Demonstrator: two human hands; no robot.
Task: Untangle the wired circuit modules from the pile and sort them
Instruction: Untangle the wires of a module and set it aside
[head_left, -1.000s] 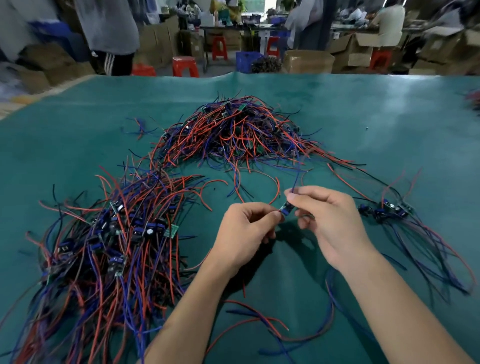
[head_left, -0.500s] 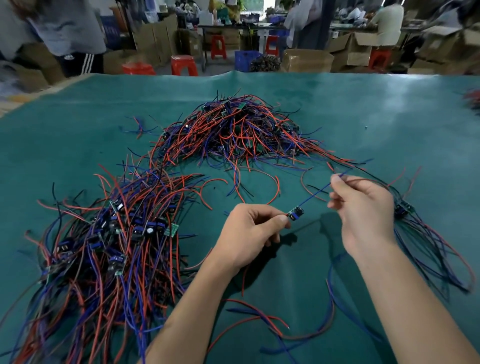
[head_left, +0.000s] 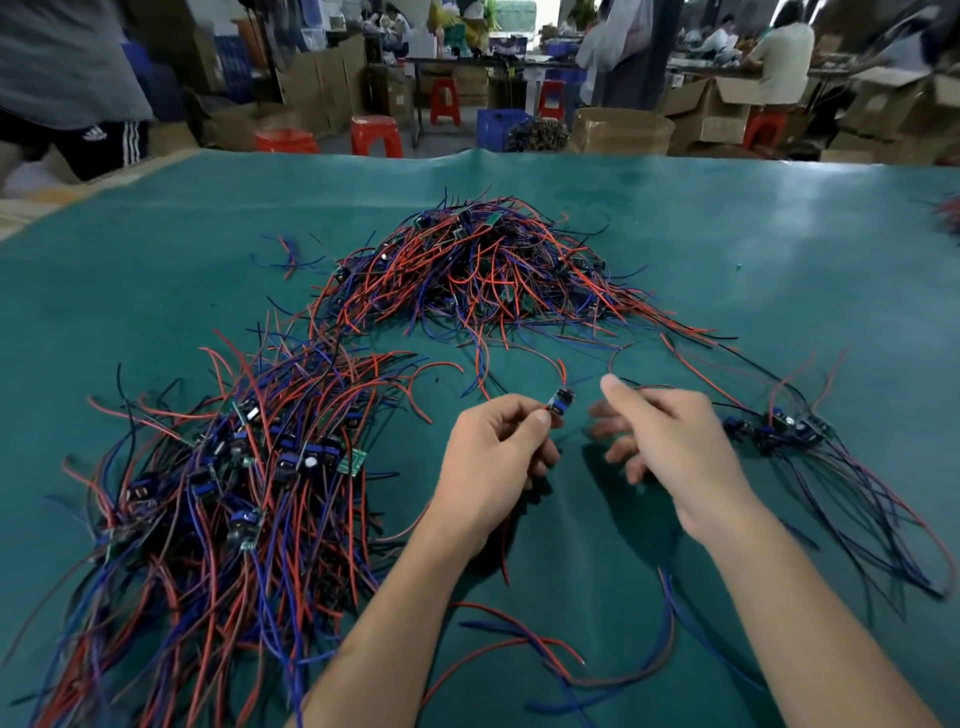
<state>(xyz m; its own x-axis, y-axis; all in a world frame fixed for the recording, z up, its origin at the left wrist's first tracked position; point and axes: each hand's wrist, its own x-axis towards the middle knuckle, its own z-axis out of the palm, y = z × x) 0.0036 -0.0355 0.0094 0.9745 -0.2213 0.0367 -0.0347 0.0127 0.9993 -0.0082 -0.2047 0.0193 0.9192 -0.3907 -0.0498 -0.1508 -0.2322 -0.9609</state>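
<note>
A single circuit module (head_left: 561, 401) is held at its lower end in the grip of the left hand (head_left: 498, 457), pinched between thumb and forefinger, above the worktop (head_left: 675, 249) and between the two large heaps. The right hand (head_left: 670, 441) is seen just beside it, fingers spread and relaxed, with nothing gripped (its outline is blurred). Red and blue leads (head_left: 524, 639) trail from the module toward the near edge.

The step in hand is judged to be the freeing of this module's leads. It is best done by keeping the board pinched firmly while each lead is drawn out along its own length, not tugged sideways, so that solder joints are not strained.

The tangled pile (head_left: 488, 270) lies further back; a larger spread (head_left: 218, 493) lies to the left, and a small group (head_left: 779, 428) to the right, which is taken to be sorted stock.

The worktop is covered in green sheeting, slightly wrinkled. Beyond it, cardboard boxes (head_left: 618, 130) and red stools (head_left: 376, 135) are noted, with other people at work.
</note>
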